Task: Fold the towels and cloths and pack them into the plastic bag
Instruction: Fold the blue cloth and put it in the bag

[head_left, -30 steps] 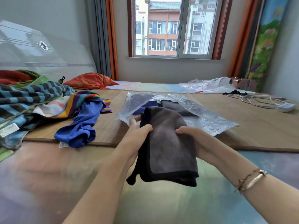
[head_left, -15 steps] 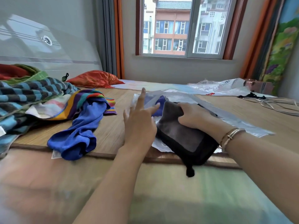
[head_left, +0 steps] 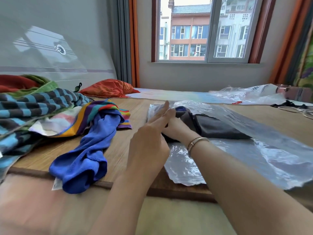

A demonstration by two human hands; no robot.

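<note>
At the far left a heap of unfolded pieces waits: a striped blue-and-black towel [head_left: 33,106] lying over red and green ones, with a rainbow-striped cloth [head_left: 94,116] beside it. Just right of these, a crumpled blue cloth [head_left: 88,150] trails toward the near edge of the bamboo mat [head_left: 132,106]; none of these is folded yet. Next comes the left hand [head_left: 149,143], raised edge-on with its fingers [head_left: 165,110] straight and holding nothing, their tips at the left rim of the plastic bag [head_left: 254,158]. The right hand [head_left: 176,129] reaches into the bag's mouth and rests against a folded grey towel [head_left: 218,128], which lies inside under the clear film; its fingers are hidden behind the left hand and the fabric, so whether they grip the towel or merely push it cannot be told. A bit of dark blue fabric [head_left: 182,108] also shows within. So judging by this, some pieces are packed, and the larger share at the left remains to be folded and bagged.
</note>
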